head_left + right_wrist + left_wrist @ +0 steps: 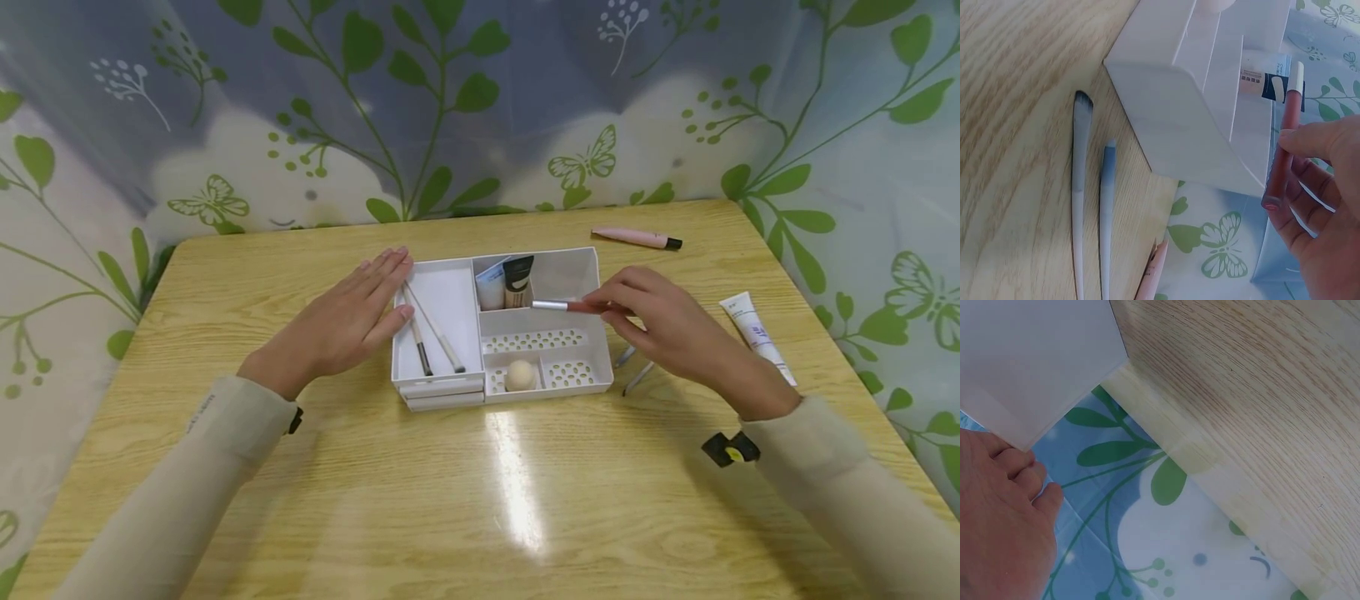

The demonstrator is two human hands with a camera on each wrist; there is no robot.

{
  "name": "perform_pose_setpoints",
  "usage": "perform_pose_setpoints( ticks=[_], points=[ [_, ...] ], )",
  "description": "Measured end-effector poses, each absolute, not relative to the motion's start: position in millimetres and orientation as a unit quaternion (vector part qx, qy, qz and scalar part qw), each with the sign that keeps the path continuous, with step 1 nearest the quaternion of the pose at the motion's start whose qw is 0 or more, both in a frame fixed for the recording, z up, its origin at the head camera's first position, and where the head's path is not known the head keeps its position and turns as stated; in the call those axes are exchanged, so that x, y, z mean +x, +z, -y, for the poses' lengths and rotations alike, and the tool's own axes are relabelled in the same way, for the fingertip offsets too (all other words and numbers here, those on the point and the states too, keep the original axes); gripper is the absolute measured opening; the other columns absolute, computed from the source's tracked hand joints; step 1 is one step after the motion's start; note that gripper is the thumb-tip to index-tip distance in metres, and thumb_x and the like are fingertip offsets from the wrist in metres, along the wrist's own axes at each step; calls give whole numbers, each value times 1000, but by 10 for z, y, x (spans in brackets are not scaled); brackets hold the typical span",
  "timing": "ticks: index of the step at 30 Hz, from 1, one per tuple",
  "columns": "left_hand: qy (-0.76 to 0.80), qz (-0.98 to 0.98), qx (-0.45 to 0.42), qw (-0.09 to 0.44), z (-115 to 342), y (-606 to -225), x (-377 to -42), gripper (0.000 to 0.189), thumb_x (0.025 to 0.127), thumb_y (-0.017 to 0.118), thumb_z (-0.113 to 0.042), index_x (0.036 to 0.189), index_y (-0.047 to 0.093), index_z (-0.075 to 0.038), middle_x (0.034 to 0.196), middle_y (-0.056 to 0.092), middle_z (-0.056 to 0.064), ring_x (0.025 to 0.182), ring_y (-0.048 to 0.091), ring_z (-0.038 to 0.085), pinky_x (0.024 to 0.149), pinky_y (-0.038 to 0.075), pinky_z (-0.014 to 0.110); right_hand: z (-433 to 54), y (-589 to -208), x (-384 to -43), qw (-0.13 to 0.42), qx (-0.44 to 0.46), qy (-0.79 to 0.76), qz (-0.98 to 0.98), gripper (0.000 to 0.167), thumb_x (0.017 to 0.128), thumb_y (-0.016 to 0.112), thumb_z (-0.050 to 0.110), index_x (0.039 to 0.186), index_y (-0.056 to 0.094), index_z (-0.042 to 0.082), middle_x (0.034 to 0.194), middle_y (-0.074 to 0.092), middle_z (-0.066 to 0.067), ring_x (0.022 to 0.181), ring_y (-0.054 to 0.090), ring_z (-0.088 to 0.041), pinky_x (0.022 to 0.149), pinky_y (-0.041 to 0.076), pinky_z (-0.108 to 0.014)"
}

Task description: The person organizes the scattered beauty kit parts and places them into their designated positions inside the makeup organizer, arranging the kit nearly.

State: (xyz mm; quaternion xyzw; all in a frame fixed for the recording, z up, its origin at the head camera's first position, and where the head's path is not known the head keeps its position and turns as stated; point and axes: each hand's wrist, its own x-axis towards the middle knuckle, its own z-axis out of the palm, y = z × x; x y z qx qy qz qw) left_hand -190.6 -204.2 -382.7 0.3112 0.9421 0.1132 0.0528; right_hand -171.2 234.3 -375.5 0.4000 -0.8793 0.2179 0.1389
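while the right hand (663, 325) is hovering: its thumb and curled fingers are holding the reddish tube (579, 307) over the right side of the white organizer (562, 271)
left hand (341, 321): fingers are lying straight at the organizer's far left corner, gripping nothing
tube: with a loose pinch, it could be slipping and toppling the black-topped container (517, 279)
brushes (437, 331) inside: under a hard push from the left, both could be rolling, the organizer shifting too
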Motion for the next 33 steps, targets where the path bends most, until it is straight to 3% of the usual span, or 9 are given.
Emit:
perform_pose_setpoints(
  ticks=[7,33],
  points=[
    [117,-942,310,53,2051,-3834,-1900,72,119,31,-46,176,9,-6,185,4,12,172,4,31,142,10,50,-2265,-3795,-1722,139,421,219,869,31,92,80,-10,118,80,8,112,72,-6,103,66,-22,81,54,-38],
    [121,-942,310,52,2048,-3832,-1890,72,119,32,-46,176,10,-6,185,5,12,172,5,32,141,10,50,-2078,-3934,-1725,120,441,220,862,31,95,78,-7,121,81,11,108,73,-5,97,67,-21,82,56,-40]
  ],
)
